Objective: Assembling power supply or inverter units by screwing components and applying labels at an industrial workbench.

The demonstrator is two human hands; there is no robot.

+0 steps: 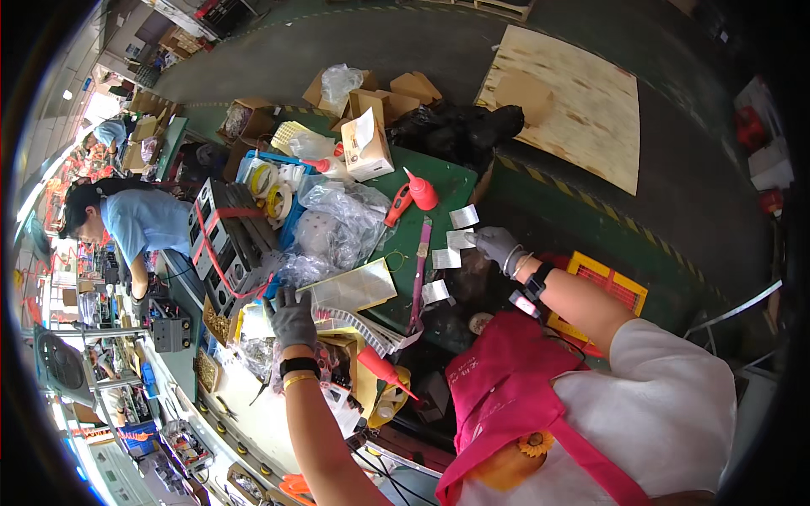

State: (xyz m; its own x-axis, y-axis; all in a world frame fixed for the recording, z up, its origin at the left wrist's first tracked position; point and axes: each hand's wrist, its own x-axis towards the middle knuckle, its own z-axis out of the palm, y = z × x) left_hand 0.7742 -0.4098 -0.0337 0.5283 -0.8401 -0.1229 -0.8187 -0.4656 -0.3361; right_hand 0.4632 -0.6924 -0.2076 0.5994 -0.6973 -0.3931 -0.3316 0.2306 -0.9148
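Observation:
My left hand, in a grey glove, reaches over the cluttered bench with its fingers apart and nothing visible in them. It is beside a translucent flat sheet and a curled strip of labels. My right hand, also gloved, has its fingertips together on the edge of a small white label at the green table's edge. More white labels, such as this upper one and this lower one, lie nearby. A purple-brown strip lies left of them.
A red squeeze bottle and a red-handled tool lie on the green table. Clear plastic bags cover its middle. Strapped grey panels stand at left, near a co-worker. A yellow-red crate sits at right.

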